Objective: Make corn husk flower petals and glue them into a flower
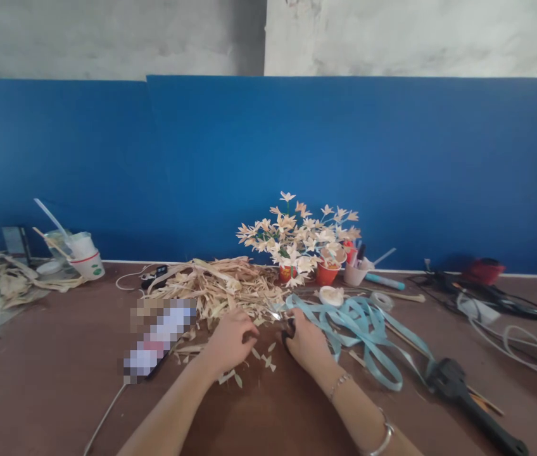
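Observation:
My right hand (305, 339) is closed around a pair of scissors (275, 315), whose dark handles loop about the fingers and whose metal blades point up and left. My left hand (233, 339) sits just across from it, fingers curled together; whatever is in them is hidden or too small to make out. Behind both hands lies a heap of dry, pale corn husks (221, 285). Small cut petal-shaped pieces (267, 362) are scattered on the brown table between and below the hands. Light blue ribbon (368, 342) lies in loose loops to the right of my right hand.
Pale husk flowers (292, 234) stand in red cups (327, 273) at the back. A phone with a blurred screen (159, 342) lies left, its cable running forward. On the right are a black-handled tool (472, 399) and white cables (510, 342). A white cup (87, 256) stands back left.

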Tool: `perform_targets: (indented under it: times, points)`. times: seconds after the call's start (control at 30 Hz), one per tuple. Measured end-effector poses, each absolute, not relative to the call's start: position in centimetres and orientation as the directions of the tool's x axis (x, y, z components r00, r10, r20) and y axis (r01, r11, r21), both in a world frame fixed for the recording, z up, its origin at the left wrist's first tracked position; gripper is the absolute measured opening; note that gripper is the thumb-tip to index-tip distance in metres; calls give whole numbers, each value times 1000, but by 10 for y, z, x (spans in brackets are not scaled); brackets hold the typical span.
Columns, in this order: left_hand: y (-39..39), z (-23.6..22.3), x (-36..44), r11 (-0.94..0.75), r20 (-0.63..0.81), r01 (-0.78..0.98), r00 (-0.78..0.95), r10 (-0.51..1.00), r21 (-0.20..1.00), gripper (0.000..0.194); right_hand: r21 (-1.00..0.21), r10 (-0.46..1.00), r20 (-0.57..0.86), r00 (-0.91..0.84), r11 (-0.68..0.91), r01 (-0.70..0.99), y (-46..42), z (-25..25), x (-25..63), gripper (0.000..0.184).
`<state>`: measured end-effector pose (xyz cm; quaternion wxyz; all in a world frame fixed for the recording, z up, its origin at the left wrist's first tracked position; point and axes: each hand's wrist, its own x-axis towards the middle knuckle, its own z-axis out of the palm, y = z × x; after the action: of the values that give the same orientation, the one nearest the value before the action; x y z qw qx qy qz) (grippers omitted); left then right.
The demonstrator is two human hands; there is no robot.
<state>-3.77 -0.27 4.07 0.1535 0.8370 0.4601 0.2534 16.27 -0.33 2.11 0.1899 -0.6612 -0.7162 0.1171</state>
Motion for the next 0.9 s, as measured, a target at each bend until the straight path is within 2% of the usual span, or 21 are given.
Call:
perform_targets:
  times: [0.13, 0.23, 0.3, 0.47, 0.77, 0.83, 0.9]
  points:
    - [-8, 37, -35, -547, 163, 703, 538, 827, 454, 24, -367, 984, 157, -79, 132, 921, -6, 22, 161, 33]
    - [-9, 36, -36, -536, 116, 713, 549, 828, 451, 20, -294, 969, 213, -126, 187, 937, -7, 25, 162, 25]
    - [-9, 36, -37, -519, 89, 720, 544, 834, 461, 14, -288, 975, 185, -121, 171, 942, -7, 26, 162, 25]
    - [-7, 34, -38, -484, 79, 716, 520, 851, 503, 9, -322, 1000, -14, 14, -18, 947, -3, 28, 165, 42]
    - [2, 25, -32, -362, 200, 583, 325, 924, 727, 12, -521, 997, -29, 74, -78, 850, 8, 19, 175, 66]
    - [3, 21, -30, -356, 219, 534, 303, 927, 767, 13, -576, 998, -17, 57, -57, 815, 10, 17, 176, 64]
    - [4, 18, -29, -349, 232, 491, 285, 930, 798, 14, -604, 999, -1, 34, -28, 796, 10, 16, 176, 54]
